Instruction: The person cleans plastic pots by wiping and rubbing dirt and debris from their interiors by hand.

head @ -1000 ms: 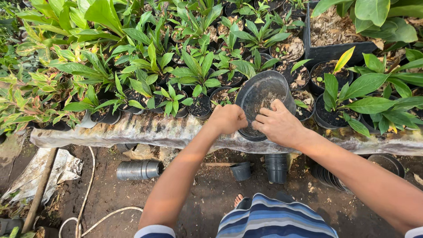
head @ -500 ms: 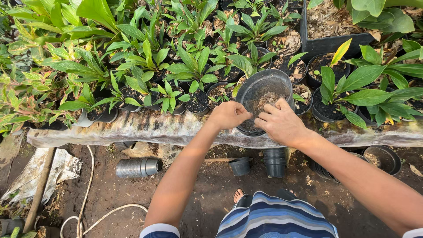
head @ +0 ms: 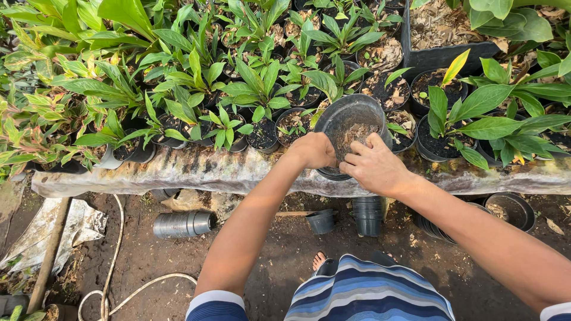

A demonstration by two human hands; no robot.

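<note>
Holding a black plastic pot (head: 351,128) tilted toward the camera, both hands work at its near rim above the stone ledge (head: 196,172). Left hand (head: 314,150) has its fingers closed on the rim. Right hand (head: 375,167) lies at the lip with fingers together, tips reaching inside. The pot sits at the ledge's edge, just before the rows of potted plants.

Judgement: this goes best with the left grip firm and the pot kept tipped, so the right fingertips can work the fill without spilling it over the lip.

Contents: the pot holds a shallow layer of brown, dry, chippy material, well below the rim. Neighbouring small pots (head: 262,134) carry dark soil and green seedlings. On the ground below, a stack of empty black pots (head: 367,215) stands upright, one small pot (head: 321,221) beside it, and another stack (head: 181,224) lies on its side.
</note>
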